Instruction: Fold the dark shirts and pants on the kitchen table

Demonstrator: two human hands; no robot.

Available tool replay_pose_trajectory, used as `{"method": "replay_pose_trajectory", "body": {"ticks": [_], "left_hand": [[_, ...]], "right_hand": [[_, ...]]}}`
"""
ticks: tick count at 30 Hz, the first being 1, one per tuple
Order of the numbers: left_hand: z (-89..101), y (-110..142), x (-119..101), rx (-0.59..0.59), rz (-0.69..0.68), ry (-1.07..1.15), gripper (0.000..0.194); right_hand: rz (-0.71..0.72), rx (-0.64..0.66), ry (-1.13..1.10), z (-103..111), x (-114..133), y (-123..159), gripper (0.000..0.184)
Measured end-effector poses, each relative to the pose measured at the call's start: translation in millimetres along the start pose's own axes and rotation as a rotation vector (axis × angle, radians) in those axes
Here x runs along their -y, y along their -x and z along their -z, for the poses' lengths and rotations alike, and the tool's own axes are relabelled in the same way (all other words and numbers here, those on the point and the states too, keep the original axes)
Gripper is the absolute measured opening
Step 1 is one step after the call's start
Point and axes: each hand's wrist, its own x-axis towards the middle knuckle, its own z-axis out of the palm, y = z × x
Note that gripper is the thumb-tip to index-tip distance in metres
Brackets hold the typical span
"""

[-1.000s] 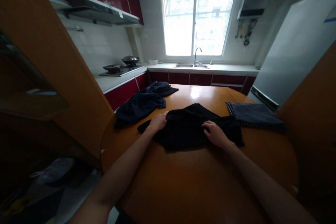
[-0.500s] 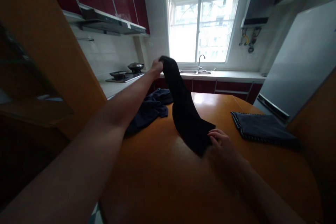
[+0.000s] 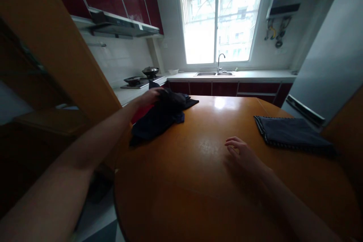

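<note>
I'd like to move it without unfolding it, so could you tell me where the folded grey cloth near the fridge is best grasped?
Take the folded grey cloth by its near-left striped edge, coming from the right hand: it lies flat, that edge faces the hand.

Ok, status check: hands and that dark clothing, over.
Left hand on the dark clothes pile at the table's far left edge. Right hand open, flat on bare tabletop. Folded grey towel to the right.
</note>
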Motion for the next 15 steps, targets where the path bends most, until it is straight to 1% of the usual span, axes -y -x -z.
{"method": "replay_pose_trajectory", "body": {"ticks": [2,3,4,6,7,9,11,13,15], "left_hand": [[0.5,50,20,0.189,0.120,-0.078,0.023],[1.2,73,29,0.326,0.239,-0.214,0.027],[1.6,93,38,0.414,0.325,-0.357,0.032],[-0.3,126,52,0.509,0.442,-0.591,0.041],[-3.6,139,56,0.534,0.482,-0.684,0.045],[-15.7,154,58,0.524,0.526,-0.842,0.049],[-34.9,158,55,0.433,0.520,-0.984,0.046],[-59.1,153,49,0.315,0.447,-1.077,0.048],[-85.6,142,45,0.251,0.336,-1.075,0.052]], "right_hand": [[0.007,0.020,-0.005,-1,-2,0,0.021],[0.011,0.030,-0.004,-2,-4,0,0.022],[0.016,0.040,0.001,-2,-6,0,0.022],[0.020,0.055,0.013,-4,-10,-1,0.022],[0.017,0.059,0.021,-5,-11,-1,0.022],[-0.002,0.064,0.043,-6,-13,-2,0.023],[-0.039,0.045,0.085,-4,-16,-4,0.022],[-0.103,-0.019,0.158,3,-23,-8,0.022],[-0.210,-0.150,0.269,18,-36,-12,0.022]]}}
